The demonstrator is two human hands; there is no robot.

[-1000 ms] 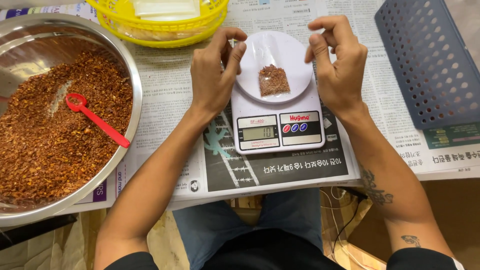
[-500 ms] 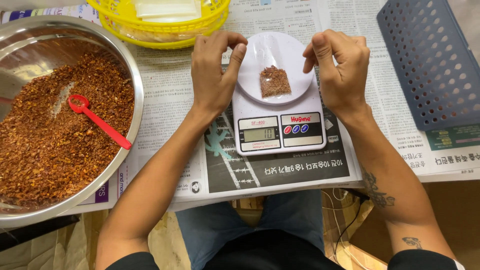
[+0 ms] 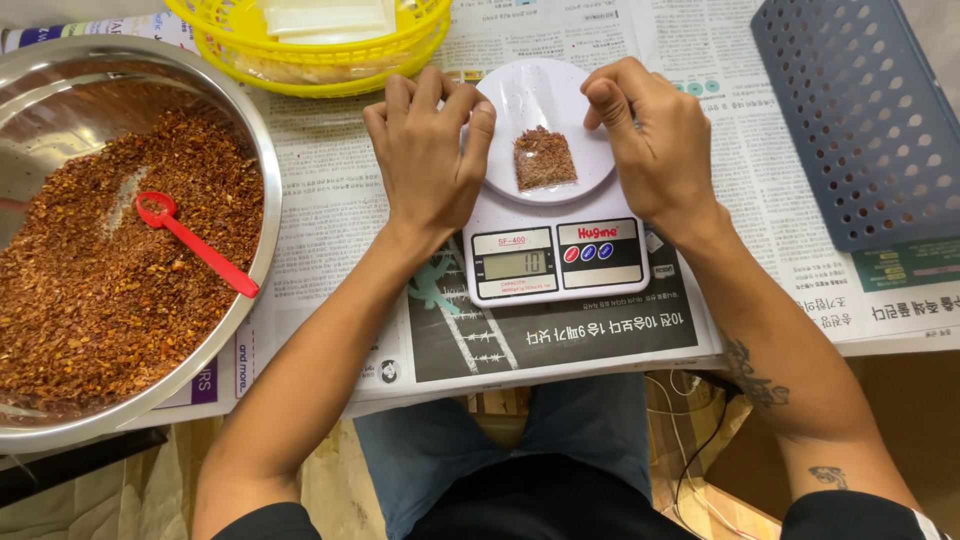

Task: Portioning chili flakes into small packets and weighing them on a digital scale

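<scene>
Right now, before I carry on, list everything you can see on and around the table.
small packet: 1, clear with red-brown flakes inside, on the scale's plate
kitchen scale: 1, white with a round plate, centre of the table
steel bowl: 1, silver, left, holding red-brown flakes
scoop: 1, red, lying on the flakes in the bowl
yellow basket: 1, top edge, with pale flat things inside
perforated tray: 1, blue-grey, right
newspaper: several sheets, covering the table
cables: a few, thin, under the table edge
left hand: 1, beside the plate's left rim, holding nothing
right hand: 1, beside the plate's right rim, holding nothing
</scene>
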